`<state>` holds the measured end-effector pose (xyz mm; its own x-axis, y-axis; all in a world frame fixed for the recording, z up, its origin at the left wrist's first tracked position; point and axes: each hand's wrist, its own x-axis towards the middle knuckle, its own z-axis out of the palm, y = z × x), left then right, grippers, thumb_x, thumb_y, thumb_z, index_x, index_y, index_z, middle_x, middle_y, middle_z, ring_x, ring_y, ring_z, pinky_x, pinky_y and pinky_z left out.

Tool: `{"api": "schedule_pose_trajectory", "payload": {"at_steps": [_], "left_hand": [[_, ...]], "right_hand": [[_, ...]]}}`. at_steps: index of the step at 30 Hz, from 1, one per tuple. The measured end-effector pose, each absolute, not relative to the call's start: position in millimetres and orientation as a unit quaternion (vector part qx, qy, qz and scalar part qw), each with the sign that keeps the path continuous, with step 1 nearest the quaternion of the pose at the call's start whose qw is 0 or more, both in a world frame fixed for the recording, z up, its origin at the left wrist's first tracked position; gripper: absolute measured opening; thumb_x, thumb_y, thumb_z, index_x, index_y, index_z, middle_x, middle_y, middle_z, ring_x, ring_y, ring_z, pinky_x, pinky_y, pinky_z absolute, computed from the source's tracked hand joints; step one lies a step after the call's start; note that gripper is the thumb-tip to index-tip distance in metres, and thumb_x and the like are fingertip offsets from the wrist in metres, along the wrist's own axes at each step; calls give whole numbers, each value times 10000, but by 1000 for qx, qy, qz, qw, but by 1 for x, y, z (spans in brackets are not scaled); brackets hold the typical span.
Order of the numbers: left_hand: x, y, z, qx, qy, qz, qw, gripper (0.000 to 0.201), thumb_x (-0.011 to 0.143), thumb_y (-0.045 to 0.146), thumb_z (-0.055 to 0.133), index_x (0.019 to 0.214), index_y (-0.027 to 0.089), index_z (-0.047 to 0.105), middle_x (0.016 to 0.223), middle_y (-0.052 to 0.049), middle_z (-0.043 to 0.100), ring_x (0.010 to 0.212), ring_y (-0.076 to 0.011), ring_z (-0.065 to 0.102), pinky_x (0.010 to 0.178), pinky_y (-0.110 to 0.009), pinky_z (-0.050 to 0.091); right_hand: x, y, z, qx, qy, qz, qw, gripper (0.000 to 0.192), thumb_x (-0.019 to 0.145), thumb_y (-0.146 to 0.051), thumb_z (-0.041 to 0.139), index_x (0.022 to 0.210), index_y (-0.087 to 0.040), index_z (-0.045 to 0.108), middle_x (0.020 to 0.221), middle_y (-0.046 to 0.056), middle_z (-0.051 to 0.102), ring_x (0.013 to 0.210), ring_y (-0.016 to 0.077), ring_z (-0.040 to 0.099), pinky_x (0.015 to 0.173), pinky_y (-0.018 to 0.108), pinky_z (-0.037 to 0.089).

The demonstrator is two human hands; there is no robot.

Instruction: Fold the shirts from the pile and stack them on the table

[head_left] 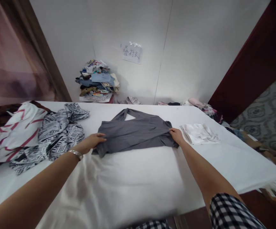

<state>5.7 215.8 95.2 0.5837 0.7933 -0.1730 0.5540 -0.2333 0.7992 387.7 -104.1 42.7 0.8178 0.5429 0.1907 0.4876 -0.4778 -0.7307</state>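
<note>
A dark grey shirt [133, 132] lies stretched sideways across the white table, doubled into a wide band. At its back a narrow strip of the same cloth, perhaps a sleeve, loops up and leaves a small gap. My left hand [91, 142], with a silver bracelet at the wrist, pinches the left end of the shirt. The right end is gripped between the thumb and fingers of my right hand [176, 135]. Just right of that hand rests a folded white garment [199, 133]. Off-white cloth [133, 184] spreads in front of the shirt, slightly wrinkled.
Printed black-and-white garments [59, 133] and a white red-striped one [24, 127] are heaped at the left. A clothes stack [98, 81] stands by the back wall, near a handwritten paper [131, 52]. More clothes [200, 106] lie along the table's [243, 159] far right edge.
</note>
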Motion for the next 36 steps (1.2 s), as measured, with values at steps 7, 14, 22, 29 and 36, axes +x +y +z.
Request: {"api": "schedule_pose_trajectory", "payload": {"at_steps": [7, 14, 22, 29, 36], "left_hand": [[13, 220, 88, 706, 534, 154, 438, 377, 676, 287, 720, 1025, 162, 645, 959, -135, 738, 969, -305, 701, 778, -367, 569], [12, 208, 80, 835, 474, 170, 224, 655, 784, 506, 619, 1299, 109, 535, 1288, -218, 625, 1196, -360, 602, 989, -456, 492], [14, 134, 67, 970, 194, 124, 76, 397, 824, 374, 606, 1185, 216, 650, 1391, -130, 585, 1285, -326, 527, 1056, -485, 432], [8, 133, 72, 975, 191, 111, 22, 317, 825, 220, 514, 1078, 232, 705, 1202, -111, 691, 1145, -298, 607, 971, -460, 461], [-4, 142, 76, 972, 211, 95, 44, 355, 846, 151, 439, 997, 215, 754, 1129, -98, 735, 1060, -286, 646, 918, -445, 461]], "right_hand": [[378, -120, 34, -861, -291, 10, 417, 285, 718, -229, 499, 876, -201, 734, 876, 36, 758, 847, 207, 673, 809, 319, 523], [378, -120, 41, -870, -297, -2, 394, 301, 772, -228, 536, 1008, -195, 719, 1005, 67, 743, 940, 213, 675, 904, 359, 512], [352, -116, 47, -797, -516, -66, 308, 334, 858, -266, 566, 1164, -211, 687, 1270, 103, 651, 1219, 260, 553, 1079, 462, 403], [351, -108, 39, -822, -525, -88, 204, 314, 867, -168, 548, 1128, -230, 712, 1204, 92, 685, 1197, 267, 548, 1025, 455, 422], [346, -107, 46, -833, -504, -126, 192, 270, 869, -147, 505, 1009, -196, 731, 1110, 80, 721, 1115, 242, 590, 985, 395, 420]]}}
